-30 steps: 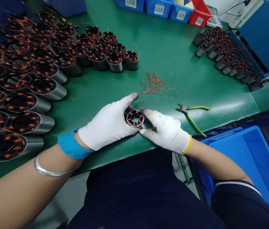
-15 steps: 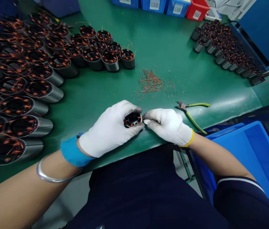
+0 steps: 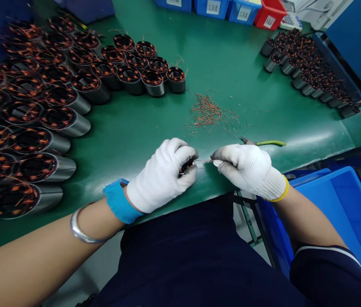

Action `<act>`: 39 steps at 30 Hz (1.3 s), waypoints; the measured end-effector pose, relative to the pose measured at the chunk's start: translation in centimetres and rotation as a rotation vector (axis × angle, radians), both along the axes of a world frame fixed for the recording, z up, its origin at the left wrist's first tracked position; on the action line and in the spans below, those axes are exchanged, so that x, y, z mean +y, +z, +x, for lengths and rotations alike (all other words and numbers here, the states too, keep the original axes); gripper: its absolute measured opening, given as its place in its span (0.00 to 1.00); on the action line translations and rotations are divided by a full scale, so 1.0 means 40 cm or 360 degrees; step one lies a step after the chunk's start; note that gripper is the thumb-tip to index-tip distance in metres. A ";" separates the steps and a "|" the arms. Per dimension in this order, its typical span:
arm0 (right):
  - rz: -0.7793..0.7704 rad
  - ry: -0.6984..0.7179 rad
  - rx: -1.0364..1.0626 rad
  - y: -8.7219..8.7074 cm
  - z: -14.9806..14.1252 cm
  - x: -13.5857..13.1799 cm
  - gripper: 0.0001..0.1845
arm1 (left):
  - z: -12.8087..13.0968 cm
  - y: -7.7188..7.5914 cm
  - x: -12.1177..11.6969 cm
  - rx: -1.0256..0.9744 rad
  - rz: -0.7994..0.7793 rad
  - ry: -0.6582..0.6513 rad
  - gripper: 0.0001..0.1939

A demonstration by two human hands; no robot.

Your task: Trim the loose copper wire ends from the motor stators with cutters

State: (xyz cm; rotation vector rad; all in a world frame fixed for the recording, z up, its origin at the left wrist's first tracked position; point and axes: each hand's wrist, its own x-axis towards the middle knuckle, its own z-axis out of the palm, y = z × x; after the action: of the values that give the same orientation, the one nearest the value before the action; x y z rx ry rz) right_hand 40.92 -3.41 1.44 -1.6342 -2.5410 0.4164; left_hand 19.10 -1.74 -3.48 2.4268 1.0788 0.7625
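My left hand, in a white glove with dark fingertips, is wrapped round a motor stator; only part of its dark core and copper windings shows between the fingers. To the right, my right hand, gloved too, pinches thin copper wire that runs straight across the gap from the stator. Behind the right hand lie green-handled cutting pliers, one handle mostly hidden by that hand. A loose heap of copper wire clippings lies on the green table beyond both hands.
Many larger stators stand in rows at the left. Smaller wound stators crowd the right back, beside a blue case. Blue bins and a red bin line the far side. A blue tray sits below the table edge.
My right hand has closed on wire at the stator and moved right, stretching it out. My left hand has turned the stator, its opening now mostly covered by fingers.
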 end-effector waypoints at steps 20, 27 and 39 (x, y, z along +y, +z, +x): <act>-0.1611 -0.0024 0.0793 -0.010 -0.045 0.141 0.15 | 0.015 -0.002 -0.003 0.0093 0.0028 0.0049 0.04; -0.1729 -0.0246 0.1062 -0.024 -0.077 0.112 0.09 | 0.010 0.018 -0.007 0.0102 -0.0088 0.0081 0.08; -0.1102 -0.0182 0.1374 -0.020 -0.043 0.017 0.09 | -0.049 0.049 0.020 -0.0783 -0.1438 0.0033 0.25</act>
State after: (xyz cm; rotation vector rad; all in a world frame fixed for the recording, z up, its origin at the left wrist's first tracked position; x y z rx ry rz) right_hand 39.21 -2.73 0.63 -1.2748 -1.7062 1.6838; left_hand 17.13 -0.93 -1.51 1.3825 0.9531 0.6314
